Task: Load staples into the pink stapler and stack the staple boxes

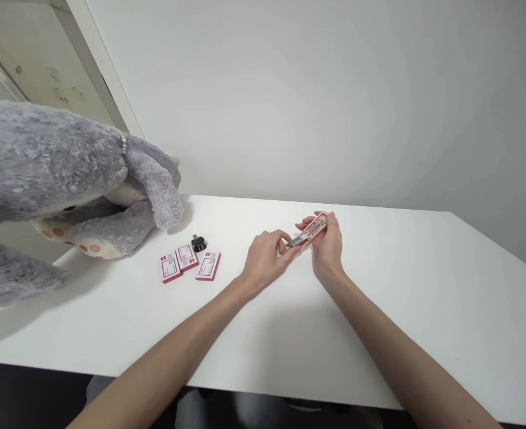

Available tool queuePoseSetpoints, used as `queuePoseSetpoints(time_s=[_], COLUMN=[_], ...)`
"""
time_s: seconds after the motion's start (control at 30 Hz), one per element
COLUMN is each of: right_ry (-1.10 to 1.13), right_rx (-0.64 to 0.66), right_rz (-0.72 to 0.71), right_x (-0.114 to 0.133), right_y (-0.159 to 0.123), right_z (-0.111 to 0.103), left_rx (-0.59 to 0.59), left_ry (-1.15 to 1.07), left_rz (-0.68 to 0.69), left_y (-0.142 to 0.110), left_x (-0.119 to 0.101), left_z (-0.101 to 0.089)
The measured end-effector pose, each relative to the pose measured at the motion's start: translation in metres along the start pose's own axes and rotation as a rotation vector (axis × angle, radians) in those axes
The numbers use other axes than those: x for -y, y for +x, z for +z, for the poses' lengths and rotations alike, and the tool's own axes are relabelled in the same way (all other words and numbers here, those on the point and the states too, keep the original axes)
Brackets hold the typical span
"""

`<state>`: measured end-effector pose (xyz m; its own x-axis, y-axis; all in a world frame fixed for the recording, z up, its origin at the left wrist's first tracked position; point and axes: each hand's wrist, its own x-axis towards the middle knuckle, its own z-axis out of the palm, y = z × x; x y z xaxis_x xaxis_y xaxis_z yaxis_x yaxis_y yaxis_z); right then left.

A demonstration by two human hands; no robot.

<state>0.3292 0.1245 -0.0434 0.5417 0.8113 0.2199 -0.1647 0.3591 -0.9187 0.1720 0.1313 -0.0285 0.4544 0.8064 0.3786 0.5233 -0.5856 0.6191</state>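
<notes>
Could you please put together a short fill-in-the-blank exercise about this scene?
1. The left hand and right hand hold a pink casing with metal parts showing; of the two, the ____ hand is nearer the red-and-white boxes.
2. There are ____ of those boxes on the table.
3. Just beyond the boxes lies a small item whose main colour is ____.
4. The tabletop's colour is ____.

Missing words: left; three; black; white.

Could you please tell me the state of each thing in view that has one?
Pink stapler: opened, metal inside exposed.
Left hand: gripping the stapler's near end.
Right hand: gripping its far end.
Three red-and-white boxes: lying flat, apparently shut.
Small black tool: lying loose; open or shut unclear.
Grey plush toy: seated.
</notes>
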Motion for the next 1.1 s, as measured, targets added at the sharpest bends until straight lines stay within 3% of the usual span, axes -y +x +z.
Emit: queuePoseSetpoints(time_s=[0.17,0.33,0.47,0.6,0.67,0.83,1.1], right_ry=[0.044,0.001,-0.154,-0.390,-0.427,-0.279,-0.342], right_rx=[-0.085,-0.170,-0.219,-0.189,-0.152,-0.008,0.459], right_rz=[0.000,0.045,0.000,-0.044,-0.031,0.072,-0.061], right_x=[-0.010,-0.013,-0.012,-0.007,-0.004,0.003,0.019], right_y=[0.011,0.018,0.022,0.025,0.026,0.029,0.019], right_z=[-0.009,-0.015,-0.021,-0.030,-0.033,-0.039,-0.036], left_rx=[-0.077,0.002,0.060,0.069,0.053,0.013,0.012], left_ry=[0.061,0.125,0.229,0.282,0.312,0.342,0.365], left_rz=[0.054,0.071,0.096,0.137,0.170,0.208,0.246], left_y=[0.001,0.003,0.007,0.010,0.011,0.012,0.012], left_x=[0.005,0.006,0.010,0.019,0.023,0.029,0.037], left_z=[0.002,0.000,-0.007,-0.015,-0.019,-0.023,-0.018])
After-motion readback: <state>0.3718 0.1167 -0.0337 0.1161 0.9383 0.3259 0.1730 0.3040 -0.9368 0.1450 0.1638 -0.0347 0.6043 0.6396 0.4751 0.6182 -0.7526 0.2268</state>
